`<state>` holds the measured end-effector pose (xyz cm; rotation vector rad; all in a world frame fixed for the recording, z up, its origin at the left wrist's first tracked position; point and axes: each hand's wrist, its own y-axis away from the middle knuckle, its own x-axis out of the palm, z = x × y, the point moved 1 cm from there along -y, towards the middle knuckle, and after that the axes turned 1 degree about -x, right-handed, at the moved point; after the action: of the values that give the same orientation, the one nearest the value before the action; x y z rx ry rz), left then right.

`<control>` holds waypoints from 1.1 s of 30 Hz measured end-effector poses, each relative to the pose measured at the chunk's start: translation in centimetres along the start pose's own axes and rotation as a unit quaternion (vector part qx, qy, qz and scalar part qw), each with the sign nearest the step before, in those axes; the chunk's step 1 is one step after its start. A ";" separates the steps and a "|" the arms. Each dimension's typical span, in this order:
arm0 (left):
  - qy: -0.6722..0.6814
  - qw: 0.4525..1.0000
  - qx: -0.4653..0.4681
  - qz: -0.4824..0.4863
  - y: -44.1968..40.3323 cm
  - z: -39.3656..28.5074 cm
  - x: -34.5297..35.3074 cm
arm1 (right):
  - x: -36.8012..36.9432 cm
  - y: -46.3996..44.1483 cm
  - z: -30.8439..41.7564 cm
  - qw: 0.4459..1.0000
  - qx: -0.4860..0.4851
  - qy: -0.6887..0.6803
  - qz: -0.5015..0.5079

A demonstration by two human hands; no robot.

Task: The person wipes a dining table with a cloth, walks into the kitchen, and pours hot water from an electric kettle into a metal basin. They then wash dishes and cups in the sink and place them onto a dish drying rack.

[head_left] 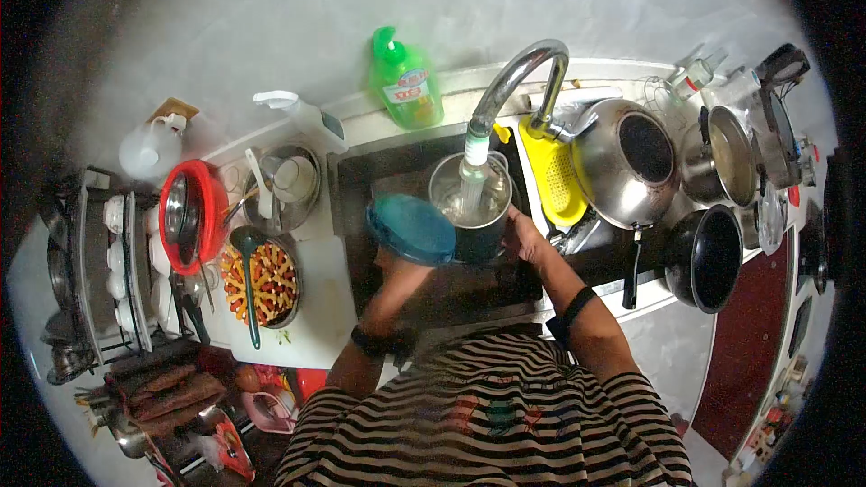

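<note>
Ctr. is mod. bright w/ blk. corners & fisheye dist.

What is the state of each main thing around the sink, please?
Faucet: apparently running
Metal pot: open, under the faucet
Teal item: held in the left hand
Green pump bottle: upright
Wok: base facing outward
Food: uncovered, ladle lying across

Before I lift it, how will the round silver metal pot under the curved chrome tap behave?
The pot should be stiff, being metal. Since the tap seems to run into it, it may be slippery and slosh.
</note>
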<state>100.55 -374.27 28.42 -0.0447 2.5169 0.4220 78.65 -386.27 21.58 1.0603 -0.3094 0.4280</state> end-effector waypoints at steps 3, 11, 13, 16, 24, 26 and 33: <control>-0.029 0.998 0.057 0.010 -0.7 -0.4 -0.2 | 1.3 2.2 0.7 0.993 -0.049 0.024 -0.100; -0.046 0.991 0.126 -0.016 -1.4 -0.5 0.1 | -1.7 -2.2 -1.3 0.991 -0.102 -0.080 0.036; -0.020 0.994 0.106 0.008 -1.5 -1.0 -0.1 | -1.4 -1.8 -1.1 0.990 -0.107 -0.085 0.023; 0.041 0.998 0.038 -0.006 -1.5 -0.1 0.5 | -0.6 -0.8 -0.5 0.988 -0.122 -0.093 0.003; 0.355 0.927 -0.080 -0.090 -2.0 7.3 4.5 | -1.9 -2.5 -1.6 0.971 -0.217 0.012 -0.102; 0.276 0.955 -0.074 -0.077 -2.4 7.3 4.4 | -2.5 -1.3 -2.3 0.874 -0.354 0.271 -0.191; 0.182 0.975 -0.085 -0.099 -2.8 3.5 3.2 | 2.1 10.2 -2.6 0.420 -0.550 0.722 -0.017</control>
<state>100.11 -375.64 23.08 -0.4746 2.7881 0.5905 75.68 -379.26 29.14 -0.8573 0.9584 0.7741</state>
